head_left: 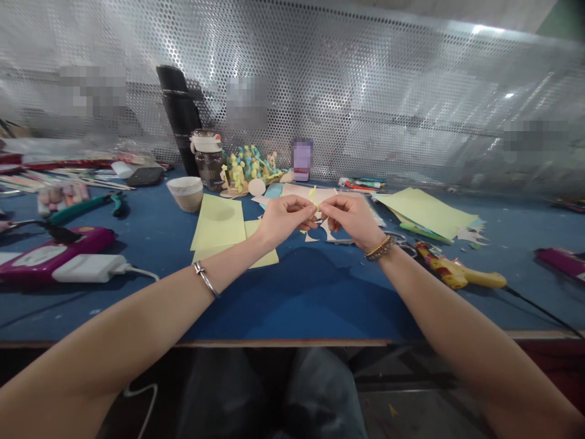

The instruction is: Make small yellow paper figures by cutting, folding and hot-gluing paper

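Observation:
My left hand [289, 217] and my right hand [351, 217] meet above the middle of the table, thumbs and fingertips pinched together. Between them is a small yellow paper piece [313, 194], its tip sticking up; the rest is hidden by the fingers. Both hands are closed on it. Beneath and behind them lie a pale pink sheet [292, 190] and white paper scraps [312, 236]. Yellow paper sheets [219, 225] lie left of my left hand. Scissors [404, 242], partly hidden, lie by my right wrist.
A yellow glue gun [475, 277] with its cord lies at right, near a stack of yellow paper [427, 210]. At left are a paper cup [186, 192], a purple power strip [59, 253] and green pliers [82, 208]. Behind stand a jar [210, 167], a black flask [179, 122] and paper flowers [251, 164].

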`<state>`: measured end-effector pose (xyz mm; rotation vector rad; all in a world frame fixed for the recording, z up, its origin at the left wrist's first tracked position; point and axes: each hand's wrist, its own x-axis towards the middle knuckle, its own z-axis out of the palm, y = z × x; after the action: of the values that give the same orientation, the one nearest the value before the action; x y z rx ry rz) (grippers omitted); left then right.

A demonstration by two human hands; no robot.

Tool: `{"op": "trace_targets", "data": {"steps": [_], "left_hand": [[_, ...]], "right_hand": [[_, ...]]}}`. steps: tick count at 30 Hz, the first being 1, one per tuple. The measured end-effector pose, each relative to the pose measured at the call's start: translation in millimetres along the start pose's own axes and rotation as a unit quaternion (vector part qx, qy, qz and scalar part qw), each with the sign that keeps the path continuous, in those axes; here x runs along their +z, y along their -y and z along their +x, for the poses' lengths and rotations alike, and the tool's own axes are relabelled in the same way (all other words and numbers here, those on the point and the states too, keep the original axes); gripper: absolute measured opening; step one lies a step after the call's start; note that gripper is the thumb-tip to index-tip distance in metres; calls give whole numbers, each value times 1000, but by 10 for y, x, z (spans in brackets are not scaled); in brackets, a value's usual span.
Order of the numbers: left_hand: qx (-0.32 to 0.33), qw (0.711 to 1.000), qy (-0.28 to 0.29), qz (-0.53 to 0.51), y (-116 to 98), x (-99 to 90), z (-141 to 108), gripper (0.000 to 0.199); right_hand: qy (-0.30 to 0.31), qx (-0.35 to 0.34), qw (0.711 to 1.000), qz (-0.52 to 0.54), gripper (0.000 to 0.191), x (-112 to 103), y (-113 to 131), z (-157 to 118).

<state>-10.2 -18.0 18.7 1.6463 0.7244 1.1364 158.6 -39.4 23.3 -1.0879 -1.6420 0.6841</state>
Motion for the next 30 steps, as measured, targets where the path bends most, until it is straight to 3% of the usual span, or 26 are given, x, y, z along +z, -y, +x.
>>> {"op": "trace_targets", "data": {"steps": [5, 8, 13, 30], "left_hand": [[-12, 1000, -16, 3, 4, -9, 5, 23], [-12, 1000, -24, -2, 5, -15, 8, 23], [-6, 1000, -19, -2, 7, -15, 6, 24], [6, 1000, -3, -6, 12, -5, -2, 26]], "right_hand": [[-1, 83, 989, 124, 34, -34, 7, 17], [14, 102, 986, 134, 27, -52, -14, 26], [37, 94, 986, 131, 23, -42, -42, 23], [16, 48, 996, 80, 23, -29, -50, 19]]}}
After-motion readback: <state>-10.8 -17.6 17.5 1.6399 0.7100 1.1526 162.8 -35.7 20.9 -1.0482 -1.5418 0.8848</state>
